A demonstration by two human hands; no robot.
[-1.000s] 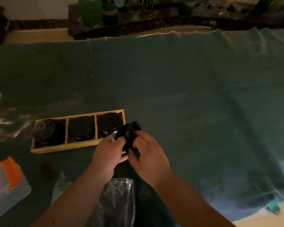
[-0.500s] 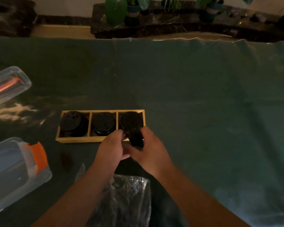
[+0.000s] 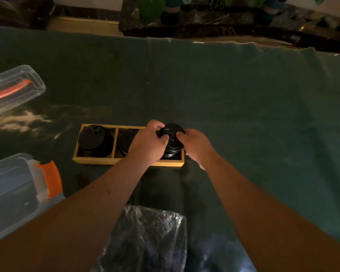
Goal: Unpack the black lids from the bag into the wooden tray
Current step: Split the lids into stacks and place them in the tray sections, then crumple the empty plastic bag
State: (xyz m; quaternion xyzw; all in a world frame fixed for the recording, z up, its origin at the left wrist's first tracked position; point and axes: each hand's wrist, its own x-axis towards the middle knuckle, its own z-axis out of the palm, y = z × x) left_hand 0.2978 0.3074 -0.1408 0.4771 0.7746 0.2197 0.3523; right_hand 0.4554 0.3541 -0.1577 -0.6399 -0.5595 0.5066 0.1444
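A wooden tray (image 3: 98,160) with three compartments lies on the green cloth. Its left compartment holds a stack of black lids (image 3: 94,139). The middle stack (image 3: 126,142) is partly hidden behind my left hand. In the right compartment, a stack of black lids (image 3: 172,135) stands upright, gripped from both sides by my left hand (image 3: 147,146) and my right hand (image 3: 196,146). A crumpled clear plastic bag (image 3: 149,238) lies near me between my forearms, with dark contents.
Two clear plastic containers with orange parts sit at the left, one near (image 3: 18,193) and one farther back (image 3: 12,89). The green cloth (image 3: 243,114) covers the table. Plants and a dark ledge (image 3: 204,20) run beyond the table's far edge.
Both hands moved forward with the lids, from in front of the tray onto its right compartment. The lids turned from tilted on edge to flat and upright.
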